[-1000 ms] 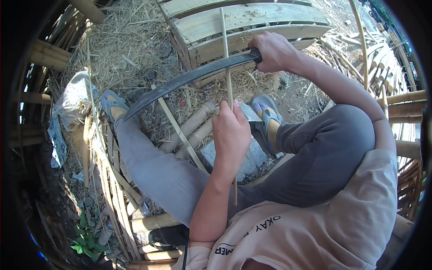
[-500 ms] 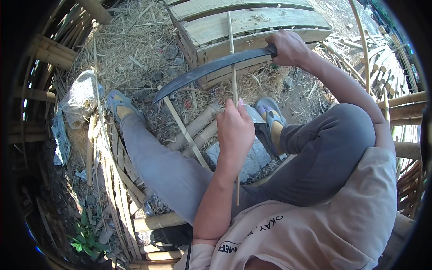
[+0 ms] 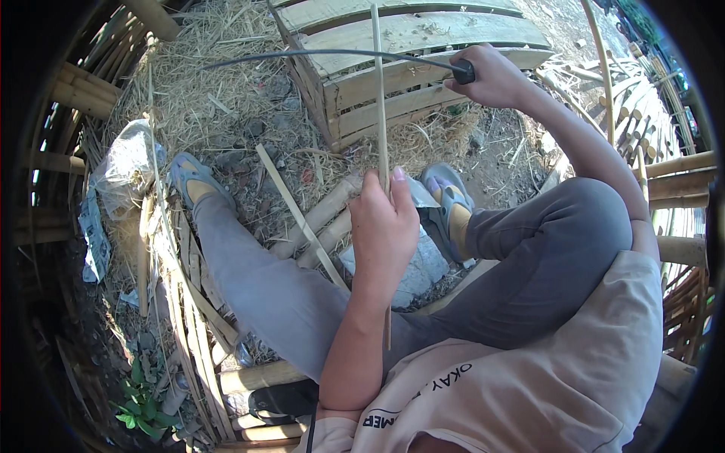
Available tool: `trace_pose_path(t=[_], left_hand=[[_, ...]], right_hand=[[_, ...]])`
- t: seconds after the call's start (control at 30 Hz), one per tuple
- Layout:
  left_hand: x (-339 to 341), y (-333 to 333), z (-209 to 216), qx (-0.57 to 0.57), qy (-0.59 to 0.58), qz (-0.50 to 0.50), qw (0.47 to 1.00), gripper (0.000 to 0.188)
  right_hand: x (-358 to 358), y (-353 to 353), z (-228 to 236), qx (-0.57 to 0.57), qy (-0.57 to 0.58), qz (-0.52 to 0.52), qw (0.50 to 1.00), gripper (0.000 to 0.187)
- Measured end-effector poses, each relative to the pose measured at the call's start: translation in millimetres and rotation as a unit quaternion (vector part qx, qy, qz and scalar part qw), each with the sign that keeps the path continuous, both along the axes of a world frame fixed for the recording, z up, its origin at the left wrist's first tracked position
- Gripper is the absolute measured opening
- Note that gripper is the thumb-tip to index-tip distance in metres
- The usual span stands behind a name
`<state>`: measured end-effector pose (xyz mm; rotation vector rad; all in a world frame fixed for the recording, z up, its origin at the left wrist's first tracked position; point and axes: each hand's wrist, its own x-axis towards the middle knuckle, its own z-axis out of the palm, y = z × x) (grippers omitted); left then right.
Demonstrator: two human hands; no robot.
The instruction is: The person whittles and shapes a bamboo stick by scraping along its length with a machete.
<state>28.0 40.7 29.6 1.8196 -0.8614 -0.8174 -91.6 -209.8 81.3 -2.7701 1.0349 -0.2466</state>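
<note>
My left hand (image 3: pixel 384 234) is closed round a long, thin bamboo strip (image 3: pixel 381 121), which stands nearly upright in the picture. Its top reaches over the wooden crate, and its lower end comes out below my wrist. In my right hand (image 3: pixel 489 77) is the black handle of a machete (image 3: pixel 332 52). The long dark blade points left and shows almost edge-on, like a thin curved line. It crosses the strip well above my left hand; whether the two touch I cannot tell.
A slatted wooden crate (image 3: pixel 423 106) stands ahead on straw-littered ground. Another bamboo strip (image 3: pixel 302 219) slants beside my left leg. A pale block (image 3: pixel 419 272) lies between my legs. Clear plastic bags (image 3: pixel 130 166) lie at left, and cut bamboo pieces (image 3: pixel 642 106) are piled at far right.
The machete has swung farther up and away along the strip, and its blade has turned from broadside to edge-on. My left hand keeps hold of the strip, nearly in place.
</note>
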Motion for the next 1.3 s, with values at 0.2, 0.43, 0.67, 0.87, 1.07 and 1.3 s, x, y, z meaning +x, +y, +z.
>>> trace_pose_path(t=[0.2, 0.43, 0.67, 0.87, 1.07, 1.3], left_hand=[[-6, -10, -23, -0.032, 0.012, 0.028, 0.999, 0.039], [-15, -10, -31, -0.049, 0.0, 0.038, 0.998, 0.039], [-14, -7, -13, -0.004, -0.046, 0.035, 0.998, 0.034], [-16, 4, -14, -0.01, -0.071, 0.017, 0.997, 0.032], [-12, 9, -10, -0.002, -0.062, 0.008, 0.998, 0.033], [-5, -7, -10, -0.026, -0.079, 0.032, 0.996, 0.029]], right_hand=[[14, 24, -14, -0.01, 0.073, 0.1, 0.992, 0.014], [21, 22, -19, -0.022, 0.116, 0.059, 0.991, 0.019], [16, 7, -21, -0.04, 0.112, 0.043, 0.992, 0.021], [-8, -31, -29, -0.078, 0.089, 0.002, 0.993, 0.019], [-30, -42, -13, -0.068, 0.041, -0.038, 0.996, 0.014], [10, 30, -4, 0.016, 0.046, 0.11, 0.993, 0.018]])
